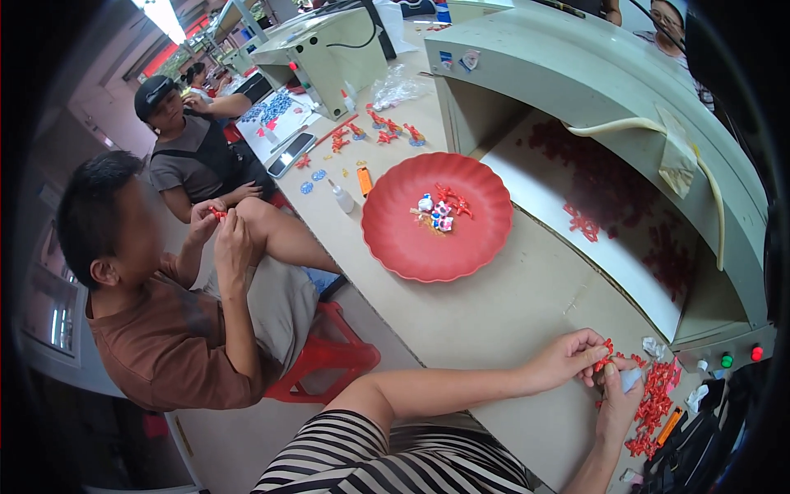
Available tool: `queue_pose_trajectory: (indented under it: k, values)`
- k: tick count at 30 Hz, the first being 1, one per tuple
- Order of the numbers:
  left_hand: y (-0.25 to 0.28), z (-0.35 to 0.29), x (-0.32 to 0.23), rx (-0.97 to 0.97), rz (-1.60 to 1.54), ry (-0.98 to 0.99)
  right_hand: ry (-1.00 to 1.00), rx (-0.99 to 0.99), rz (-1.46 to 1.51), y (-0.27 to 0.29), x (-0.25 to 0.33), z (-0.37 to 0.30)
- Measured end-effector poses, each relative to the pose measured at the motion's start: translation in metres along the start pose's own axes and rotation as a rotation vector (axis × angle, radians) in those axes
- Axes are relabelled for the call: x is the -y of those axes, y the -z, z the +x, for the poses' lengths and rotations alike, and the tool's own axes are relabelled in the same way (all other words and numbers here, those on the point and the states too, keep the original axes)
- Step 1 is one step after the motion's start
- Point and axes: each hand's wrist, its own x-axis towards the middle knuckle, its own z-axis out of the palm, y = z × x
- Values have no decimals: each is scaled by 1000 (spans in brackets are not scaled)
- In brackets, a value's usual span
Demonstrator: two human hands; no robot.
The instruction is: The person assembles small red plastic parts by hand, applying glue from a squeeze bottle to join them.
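Note:
My left hand [568, 356] is closed, pinching a small red plastic figure part [606, 354] between thumb and fingertips. Close beside it, my right hand [617, 407] is closed too, its thumb pointing up near the same part. A pale bluish-white thing [631, 379] shows at the right fingers; its kind and most of what that hand holds are hidden. Next to my right hand lies a pile of small red plastic parts [654, 403]. Farther off on the table, a red scalloped plate [387, 251] bears several small red, white and blue figures [443, 216].
A pale green machine housing [592, 82] arches over a white bed [629, 284] with many red parts. Beyond the plate are a dropper bottle [341, 196], an orange lighter [364, 181], a phone [293, 155] and red figures [387, 132]. A co-worker [173, 321] sits at left holding a red piece.

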Motion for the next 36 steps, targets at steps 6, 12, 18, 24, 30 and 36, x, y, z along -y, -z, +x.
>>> queue_pose_trajectory:
  k: [6,12,18,24,30,36]
  values:
    - [0,1,1,12,-7,-21,-13,-10,-14,1,1,-1]
    - [-1,-1,-1,20,-24,-33,-8,-23,15,1,-1,0]
    - [-1,2,0,11,4,-17,-18,-15,55,4,-3,0]
    - [1,5,1,-4,91,-57,-12,4,83,5,-2,3]
    - [2,3,-5,4,6,2,-28,-17,93,6,-1,3]
    - [3,-4,-8,30,-74,99,-6,3,51,1,5,-3]
